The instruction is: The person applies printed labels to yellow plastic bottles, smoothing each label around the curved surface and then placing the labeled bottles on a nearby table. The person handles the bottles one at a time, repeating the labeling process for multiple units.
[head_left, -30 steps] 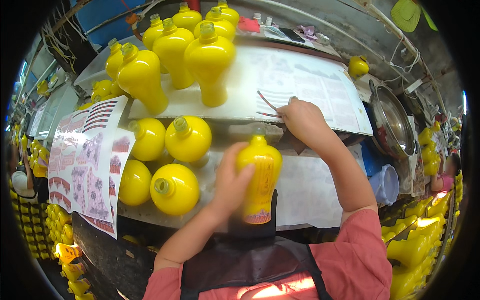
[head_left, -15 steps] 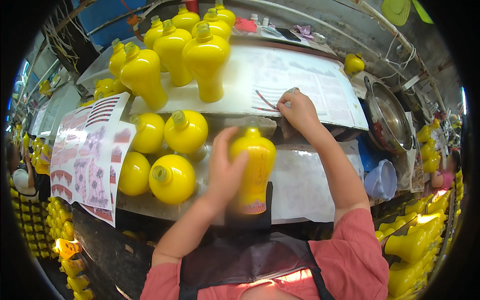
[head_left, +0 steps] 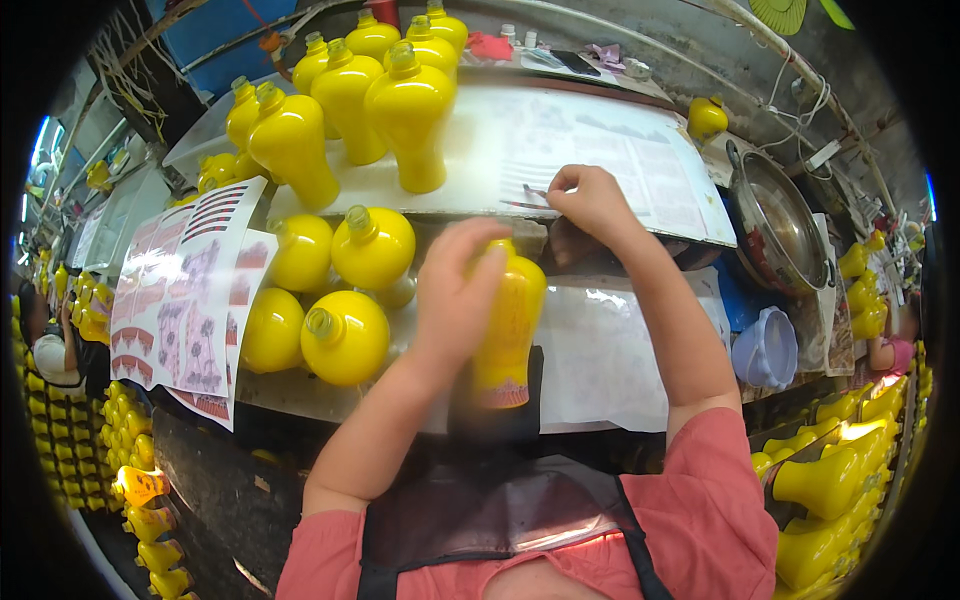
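My left hand [head_left: 460, 290] is closed round the neck and shoulder of a yellow bottle [head_left: 512, 325], which stands nearly upright before me. Faint red lettering shows on its body and a reddish patterned band round its base. Over the white board [head_left: 470, 150] my right hand [head_left: 595, 205] is pinched on the end of a thin dark decal strip [head_left: 535, 190]. Another dark strip [head_left: 525, 205] lies flat beside it near the board's front edge. Printed decal sheets [head_left: 190, 290] hang at the left of the table.
Several plain yellow bottles [head_left: 410, 110] stand on the board's left side, and more bottles [head_left: 345, 338] sit lower, left of my left hand. On the right are a metal pan [head_left: 780, 225] and a pale blue bucket [head_left: 765, 350]. Racks of yellow bottles [head_left: 835, 480] line both sides; people work beyond.
My left hand has moved up from the bottle's side to its neck and shoulder. My right hand has shifted slightly left with the strip, which bends less upward now.
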The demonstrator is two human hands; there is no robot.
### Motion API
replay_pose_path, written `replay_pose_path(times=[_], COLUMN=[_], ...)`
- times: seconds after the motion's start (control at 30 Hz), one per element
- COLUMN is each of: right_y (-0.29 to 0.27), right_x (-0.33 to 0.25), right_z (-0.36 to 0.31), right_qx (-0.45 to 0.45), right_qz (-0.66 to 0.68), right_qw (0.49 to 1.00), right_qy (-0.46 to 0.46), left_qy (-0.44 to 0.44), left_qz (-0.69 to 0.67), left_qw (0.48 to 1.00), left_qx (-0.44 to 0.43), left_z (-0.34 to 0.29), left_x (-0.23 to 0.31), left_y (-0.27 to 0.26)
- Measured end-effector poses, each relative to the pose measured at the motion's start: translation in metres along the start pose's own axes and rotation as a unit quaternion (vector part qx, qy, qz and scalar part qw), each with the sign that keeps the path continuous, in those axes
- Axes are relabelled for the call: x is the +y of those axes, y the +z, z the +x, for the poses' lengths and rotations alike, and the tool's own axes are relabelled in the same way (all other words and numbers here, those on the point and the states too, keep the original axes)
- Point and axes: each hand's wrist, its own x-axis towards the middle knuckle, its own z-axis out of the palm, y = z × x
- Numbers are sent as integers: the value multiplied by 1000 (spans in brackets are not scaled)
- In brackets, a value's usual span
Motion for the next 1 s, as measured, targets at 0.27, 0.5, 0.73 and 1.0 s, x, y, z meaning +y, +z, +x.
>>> replay_pose_path(times=[0.27,0.5,0.73,1.0], right_y=[-79,-87,-54,-19], right_x=[-65,-84,-65,-42], right_z=[-51,-87,-93,-79], right_qx=[-224,-254,-225,-159], right_qz=[187,135,165,215], right_qw=[956,952,959,963], right_qy=[-37,-100,-57,43], left_qy=[95,-167,-209,-183], left_qz=[52,-154,-99,-32], left_qw=[991,953,965,982], left_qx=[-81,-199,-121,-30], left_z=[17,5,-9,10], left_x=[30,51,49,4], left_y=[-4,-15,-34,-17])
